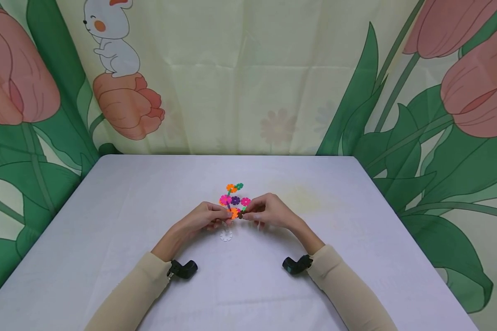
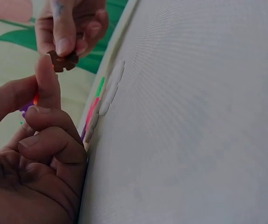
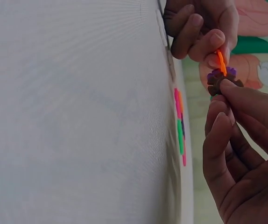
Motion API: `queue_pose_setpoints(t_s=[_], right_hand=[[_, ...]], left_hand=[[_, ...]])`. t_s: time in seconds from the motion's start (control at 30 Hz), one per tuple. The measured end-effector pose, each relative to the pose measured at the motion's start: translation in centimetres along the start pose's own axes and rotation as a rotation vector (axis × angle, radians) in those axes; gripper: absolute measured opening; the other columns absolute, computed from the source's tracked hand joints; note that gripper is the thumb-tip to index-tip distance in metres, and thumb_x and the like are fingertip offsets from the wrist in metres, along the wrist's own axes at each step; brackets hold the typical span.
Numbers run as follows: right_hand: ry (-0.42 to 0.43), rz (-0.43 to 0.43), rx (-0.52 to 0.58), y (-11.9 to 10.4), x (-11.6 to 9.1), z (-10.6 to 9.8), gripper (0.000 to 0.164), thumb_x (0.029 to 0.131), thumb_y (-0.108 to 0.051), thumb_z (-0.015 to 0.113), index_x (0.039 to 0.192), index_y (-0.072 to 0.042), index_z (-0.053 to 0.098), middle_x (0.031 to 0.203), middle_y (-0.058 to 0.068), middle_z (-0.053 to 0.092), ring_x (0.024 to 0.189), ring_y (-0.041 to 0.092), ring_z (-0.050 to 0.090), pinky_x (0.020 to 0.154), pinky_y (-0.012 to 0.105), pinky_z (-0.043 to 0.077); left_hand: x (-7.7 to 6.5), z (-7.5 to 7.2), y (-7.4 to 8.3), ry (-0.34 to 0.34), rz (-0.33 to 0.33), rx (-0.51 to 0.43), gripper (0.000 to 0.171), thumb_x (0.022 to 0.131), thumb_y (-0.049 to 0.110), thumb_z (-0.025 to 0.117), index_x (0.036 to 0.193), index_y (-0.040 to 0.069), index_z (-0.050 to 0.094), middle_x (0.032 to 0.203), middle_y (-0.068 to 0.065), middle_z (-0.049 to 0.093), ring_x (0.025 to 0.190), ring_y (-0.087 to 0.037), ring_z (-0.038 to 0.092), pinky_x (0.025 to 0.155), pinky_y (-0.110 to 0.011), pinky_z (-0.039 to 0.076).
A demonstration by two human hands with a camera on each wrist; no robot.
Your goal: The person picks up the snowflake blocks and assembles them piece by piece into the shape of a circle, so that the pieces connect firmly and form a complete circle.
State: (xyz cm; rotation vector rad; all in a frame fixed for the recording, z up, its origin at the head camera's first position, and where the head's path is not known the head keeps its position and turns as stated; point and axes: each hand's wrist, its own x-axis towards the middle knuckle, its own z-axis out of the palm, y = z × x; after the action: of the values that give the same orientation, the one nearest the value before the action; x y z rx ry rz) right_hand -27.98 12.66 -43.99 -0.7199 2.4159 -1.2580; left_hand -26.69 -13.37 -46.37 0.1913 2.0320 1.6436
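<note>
In the head view my left hand [image 1: 207, 215] pinches an orange flower-shaped interlocking disc [image 1: 234, 213] between thumb and forefinger. My right hand [image 1: 273, 211], facing it, pinches a brown flower-shaped disc [image 1: 241, 215]. Seen from the right wrist, the thin edge of the orange disc [image 3: 221, 60] meets the notched rim of the brown disc [image 3: 213, 84]. A purple disc [image 3: 231, 72] shows just behind them. The left wrist view has the brown disc [image 2: 65, 61] at the right thumb tip, with the left fingertips right beside it.
Beyond the hands lie an orange disc [image 1: 231, 188], a green one [image 1: 239, 186], a pink one [image 1: 225, 200], a purple one [image 1: 235, 200] and another pink one [image 1: 245, 201]. Nearer, by the left hand, is a white disc [image 1: 226, 235]. A white cloth [image 1: 248, 285] covers the table.
</note>
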Motion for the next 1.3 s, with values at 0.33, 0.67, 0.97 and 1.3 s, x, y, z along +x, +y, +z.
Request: queue_pose_setpoints(t_s=[0.33,0.67,0.97,1.3], right_hand=[[0.027,-0.033,-0.047,-0.3,-0.1,0.2,0.008,0.092,-0.017,0.083,0.094,-0.01,0.081,0.079,0.012,0.076,0.061,0.025,0.068,0.058,0.031,0.057],[0.051,-0.089,-0.113,-0.5,-0.2,0.3,0.007,0.09,-0.018,0.085,0.093,-0.012,0.084,0.082,0.006,0.08,0.062,0.022,0.071,0.055,0.027,0.051],[0.079,-0.131,-0.148,-0.3,-0.1,0.7,0.006,0.089,-0.018,0.086,0.092,-0.012,0.085,0.083,0.003,0.082,0.063,0.015,0.073,0.054,0.025,0.051],[0.091,-0.166,-0.172,-0.6,0.0,1.1,0.004,0.09,-0.015,0.086,0.092,-0.012,0.086,0.082,0.003,0.082,0.063,0.016,0.072,0.057,0.022,0.052]], left_hand=[[-0.1,0.0,0.1,-0.01,0.007,-0.005,0.028,0.103,0.024,0.067,0.107,-0.002,0.078,0.078,0.002,0.074,0.063,-0.013,0.044,0.056,-0.022,0.034],[-0.2,-0.1,0.0,-0.023,0.017,-0.003,0.027,0.102,0.024,0.067,0.102,0.0,0.078,0.077,0.003,0.074,0.062,-0.012,0.042,0.057,-0.022,0.033],[-0.2,-0.2,-0.1,-0.017,0.006,-0.011,0.024,0.102,0.023,0.067,0.101,0.002,0.079,0.076,0.004,0.074,0.061,-0.012,0.042,0.056,-0.022,0.033],[-0.3,-0.3,-0.2,-0.028,0.021,-0.058,0.023,0.102,0.022,0.068,0.1,0.002,0.079,0.073,0.004,0.073,0.06,-0.011,0.043,0.055,-0.022,0.031]])
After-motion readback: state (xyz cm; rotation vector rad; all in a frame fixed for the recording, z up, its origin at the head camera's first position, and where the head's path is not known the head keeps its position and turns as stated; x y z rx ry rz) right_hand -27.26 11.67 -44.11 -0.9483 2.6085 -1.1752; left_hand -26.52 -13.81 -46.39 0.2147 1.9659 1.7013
